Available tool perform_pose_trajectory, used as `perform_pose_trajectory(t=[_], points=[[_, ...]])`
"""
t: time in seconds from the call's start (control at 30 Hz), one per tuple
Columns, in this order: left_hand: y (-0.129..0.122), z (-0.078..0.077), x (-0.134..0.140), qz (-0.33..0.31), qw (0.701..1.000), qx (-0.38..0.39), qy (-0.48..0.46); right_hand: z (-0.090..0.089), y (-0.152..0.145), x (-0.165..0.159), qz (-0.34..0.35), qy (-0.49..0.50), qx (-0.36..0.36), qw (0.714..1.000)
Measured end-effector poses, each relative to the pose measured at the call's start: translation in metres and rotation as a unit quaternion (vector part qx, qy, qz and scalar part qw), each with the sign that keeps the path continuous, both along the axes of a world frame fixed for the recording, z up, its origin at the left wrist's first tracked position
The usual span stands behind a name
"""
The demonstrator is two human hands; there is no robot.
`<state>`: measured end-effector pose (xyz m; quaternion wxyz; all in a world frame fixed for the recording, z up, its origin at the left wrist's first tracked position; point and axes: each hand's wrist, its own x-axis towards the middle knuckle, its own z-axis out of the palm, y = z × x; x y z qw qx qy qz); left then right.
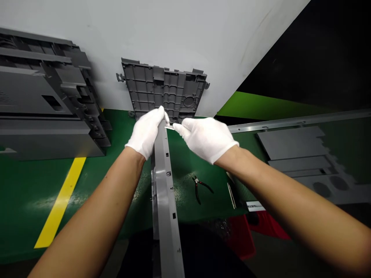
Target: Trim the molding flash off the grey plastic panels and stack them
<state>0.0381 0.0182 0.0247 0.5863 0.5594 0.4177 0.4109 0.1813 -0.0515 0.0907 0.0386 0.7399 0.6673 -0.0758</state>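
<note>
My left hand (147,132), in a white glove, is closed around the far end of a long grey plastic panel (166,181). The panel stands on edge and runs toward my body, with small slots along its narrow side. In my gloved right hand (204,137), the fingers are pinched on a thin, pale blade-like tool (169,128), its tip at the panel's edge close to my left fingers. Most of that tool is hidden in the glove. Beyond both hands, a dark grey ribbed plastic panel (145,83) leans against the white wall.
Cutting pliers (197,187) with dark handles lie on the green table (116,185). Several grey plastic panels (43,92) are stacked at the left, near a yellow tape strip (62,200). More flat grey parts (292,144) lie at the right, beyond a metal rail (278,122). A red bin (240,237) sits below.
</note>
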Motion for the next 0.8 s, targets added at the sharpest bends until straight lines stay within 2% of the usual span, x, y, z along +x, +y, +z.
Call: perform_pose_trajectory(t=[0.3, 0.8], points=[[-0.001, 0.002, 0.003, 0.005, 1.0, -0.017, 0.006, 0.009, 0.002, -0.012, 0.004, -0.055, -0.01, 0.998], [0.004, -0.007, 0.004, -0.005, 1.0, -0.006, -0.015, 0.016, -0.003, -0.017, 0.025, -0.08, -0.024, 0.996]])
